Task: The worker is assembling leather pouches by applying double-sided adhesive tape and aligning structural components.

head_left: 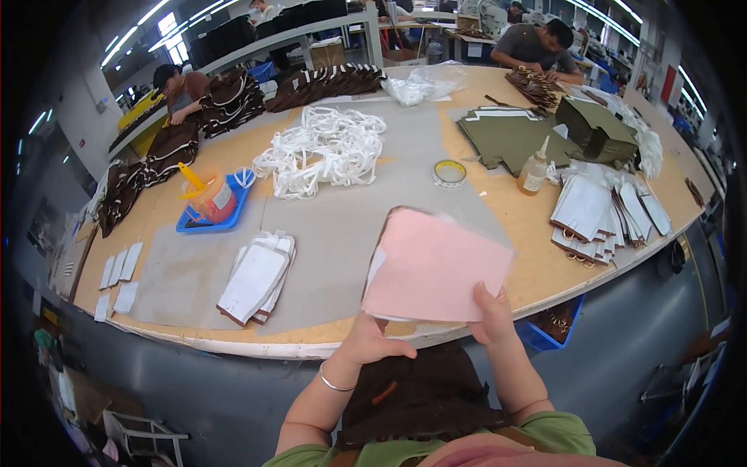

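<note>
A stiff pink sheet (436, 268), with white and dark layers showing at its left edge, is tilted up over the table's front edge. My right hand (492, 311) grips its lower right corner, thumb on the pink face and fingers behind. At the lower left corner my left hand (366, 340) holds it from underneath. The left thumb points right, off the sheet, and the other fingers are mostly hidden behind it. Left of the sheet, a small stack of white panels with brown edges (257, 276) lies on the table (311, 222).
White straps (323, 152) are heaped mid-table. A blue tray (222, 218) carries an orange pot (212, 202). Tape (450, 173), a glue bottle (534, 173), olive pieces (506, 136) and white panels with rings (583, 210) lie right. Two people work across the table.
</note>
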A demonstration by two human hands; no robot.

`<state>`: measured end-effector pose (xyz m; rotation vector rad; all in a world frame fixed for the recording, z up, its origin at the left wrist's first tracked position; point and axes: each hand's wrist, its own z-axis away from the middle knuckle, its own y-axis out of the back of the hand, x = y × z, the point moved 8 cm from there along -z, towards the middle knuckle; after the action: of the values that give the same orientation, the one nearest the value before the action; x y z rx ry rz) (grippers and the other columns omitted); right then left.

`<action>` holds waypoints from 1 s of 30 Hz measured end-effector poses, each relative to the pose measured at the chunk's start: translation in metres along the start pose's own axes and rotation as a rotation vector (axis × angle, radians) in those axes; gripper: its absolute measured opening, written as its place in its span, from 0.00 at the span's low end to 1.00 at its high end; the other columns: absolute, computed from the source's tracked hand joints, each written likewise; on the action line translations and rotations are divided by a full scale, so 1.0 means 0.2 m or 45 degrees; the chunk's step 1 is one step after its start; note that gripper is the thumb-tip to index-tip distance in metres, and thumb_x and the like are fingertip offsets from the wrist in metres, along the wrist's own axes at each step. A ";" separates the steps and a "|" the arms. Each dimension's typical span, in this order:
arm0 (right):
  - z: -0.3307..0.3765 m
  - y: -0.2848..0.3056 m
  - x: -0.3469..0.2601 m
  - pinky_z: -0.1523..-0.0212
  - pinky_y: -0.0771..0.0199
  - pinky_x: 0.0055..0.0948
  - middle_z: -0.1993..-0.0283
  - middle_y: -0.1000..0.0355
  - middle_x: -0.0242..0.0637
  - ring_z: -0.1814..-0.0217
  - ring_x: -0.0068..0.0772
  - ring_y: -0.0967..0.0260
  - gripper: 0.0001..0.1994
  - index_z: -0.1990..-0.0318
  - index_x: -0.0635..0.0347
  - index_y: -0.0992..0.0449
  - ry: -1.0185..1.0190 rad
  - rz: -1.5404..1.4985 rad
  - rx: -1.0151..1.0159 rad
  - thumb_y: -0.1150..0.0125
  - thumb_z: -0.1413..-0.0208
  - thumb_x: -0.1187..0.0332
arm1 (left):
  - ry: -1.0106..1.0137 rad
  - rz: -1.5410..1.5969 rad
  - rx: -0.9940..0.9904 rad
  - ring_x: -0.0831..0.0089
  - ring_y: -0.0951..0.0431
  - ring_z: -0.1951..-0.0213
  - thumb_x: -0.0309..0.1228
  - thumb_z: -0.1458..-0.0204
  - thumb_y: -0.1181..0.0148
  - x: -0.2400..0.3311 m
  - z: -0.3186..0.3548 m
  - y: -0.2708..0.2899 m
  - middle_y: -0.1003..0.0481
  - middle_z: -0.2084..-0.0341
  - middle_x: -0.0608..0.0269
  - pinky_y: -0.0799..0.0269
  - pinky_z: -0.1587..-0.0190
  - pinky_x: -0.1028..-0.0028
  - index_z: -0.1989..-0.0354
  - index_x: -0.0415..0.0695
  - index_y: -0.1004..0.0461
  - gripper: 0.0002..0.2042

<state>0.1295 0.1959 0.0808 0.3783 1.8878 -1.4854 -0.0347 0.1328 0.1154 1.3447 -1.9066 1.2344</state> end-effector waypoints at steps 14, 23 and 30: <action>0.01 0.00 0.11 0.41 0.41 0.41 0.41 0.42 0.39 0.38 0.39 0.43 0.27 0.39 0.60 0.49 -0.176 0.001 0.063 0.50 0.43 0.63 | 0.095 -0.913 0.020 0.73 0.27 0.59 0.24 0.61 0.35 0.07 -0.14 0.11 0.27 0.62 0.60 0.32 0.56 0.74 0.55 0.36 0.32 0.21; 0.06 0.01 0.19 0.41 0.41 0.41 0.40 0.43 0.39 0.38 0.39 0.44 0.26 0.38 0.59 0.49 -0.098 0.077 0.144 0.53 0.41 0.62 | -0.603 -1.248 0.516 0.71 0.25 0.70 0.18 0.58 0.44 0.32 -0.18 0.23 0.25 0.72 0.57 0.30 0.69 0.77 0.63 0.38 0.26 0.11; 0.09 0.09 0.18 0.40 0.42 0.40 0.39 0.43 0.41 0.38 0.41 0.44 0.26 0.39 0.63 0.48 -0.186 -0.006 0.060 0.53 0.41 0.61 | -0.739 -1.390 0.759 0.76 0.27 0.69 0.21 0.55 0.41 0.44 -0.21 0.39 0.25 0.71 0.60 0.33 0.66 0.80 0.63 0.39 0.25 0.09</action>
<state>0.1209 0.1782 0.0408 0.2793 1.7423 -1.5206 -0.1446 0.1361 0.1742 2.7362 -0.6944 0.8458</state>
